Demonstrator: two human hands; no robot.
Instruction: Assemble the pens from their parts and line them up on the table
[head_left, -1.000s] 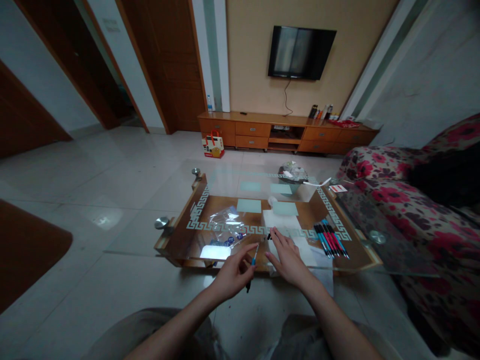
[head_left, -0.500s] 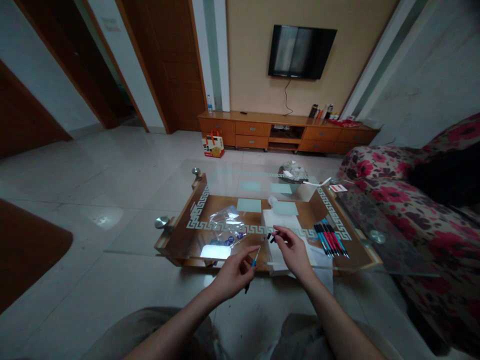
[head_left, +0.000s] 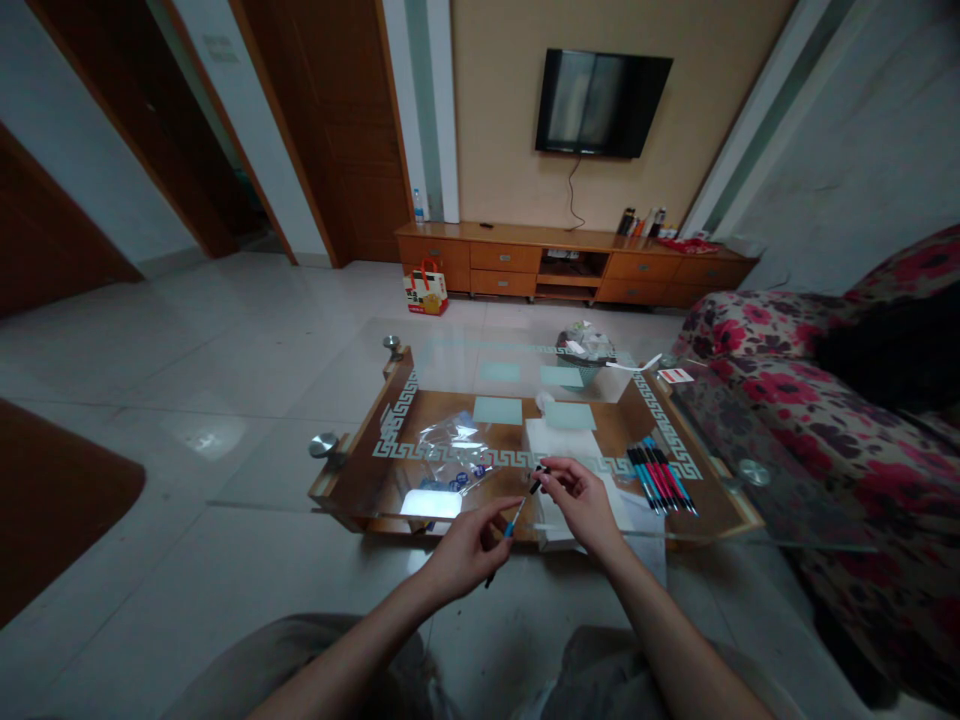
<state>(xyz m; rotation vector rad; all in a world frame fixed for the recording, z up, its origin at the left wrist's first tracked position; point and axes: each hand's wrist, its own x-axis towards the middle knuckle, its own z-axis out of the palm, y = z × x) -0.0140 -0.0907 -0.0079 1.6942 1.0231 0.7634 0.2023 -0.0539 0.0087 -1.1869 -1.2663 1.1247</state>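
My left hand (head_left: 466,550) is closed around a blue pen body (head_left: 510,529). A thin pale tip sticks up from the body, and a black end shows below the fingers. Between the thumb and fingers of my right hand (head_left: 586,508) is a small black pen part (head_left: 535,487). That part sits right at the pale tip; whether the two touch, I cannot tell. Both hands are over the near edge of the glass coffee table (head_left: 510,515). To the right, several blue, red and black pens (head_left: 661,480) lie side by side on the glass.
A clear plastic bag (head_left: 450,440) and several small dark-blue round pieces (head_left: 459,482) are left of my hands. A white box (head_left: 551,440) shows beneath the right hand. Farther back stands a bowl with crumpled plastic (head_left: 586,345). A flowered sofa (head_left: 810,430) borders the table's right side.
My right hand has moved slightly down and left, bringing the black part to the pen's thin tip. My left hand has barely moved. The laid-out pens stay in place.
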